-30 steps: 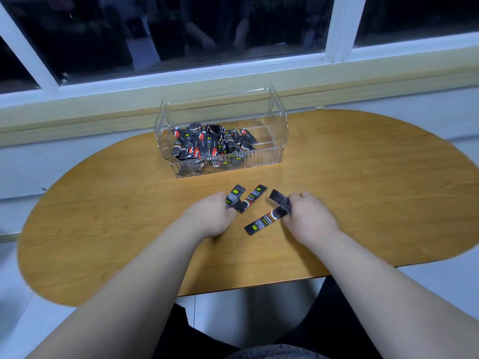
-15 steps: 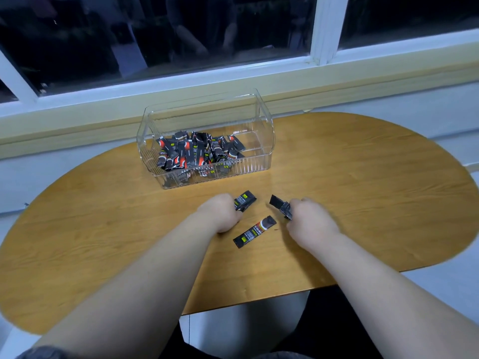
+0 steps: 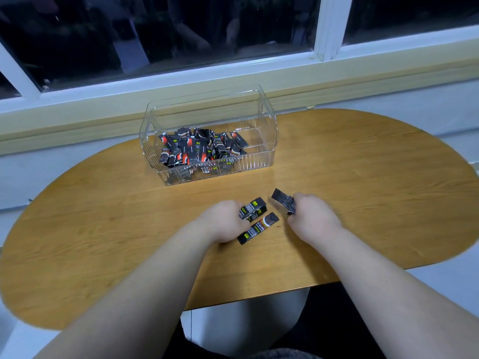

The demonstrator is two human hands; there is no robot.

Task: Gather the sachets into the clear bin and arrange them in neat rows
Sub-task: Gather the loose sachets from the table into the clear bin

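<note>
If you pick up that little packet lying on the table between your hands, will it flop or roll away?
It probably won't roll: the loose sachet is a flat strip lying flat on the table. It may bend a little, since it looks like thin wrapping. It is likely light too, since the left hand grips other sachets with just its fingertips.

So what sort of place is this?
Likely an ordinary room, home or office, after dark: a rounded wooden table stands below a white-framed window with dark glass, and a clear bin of sachets sits on it.
</note>
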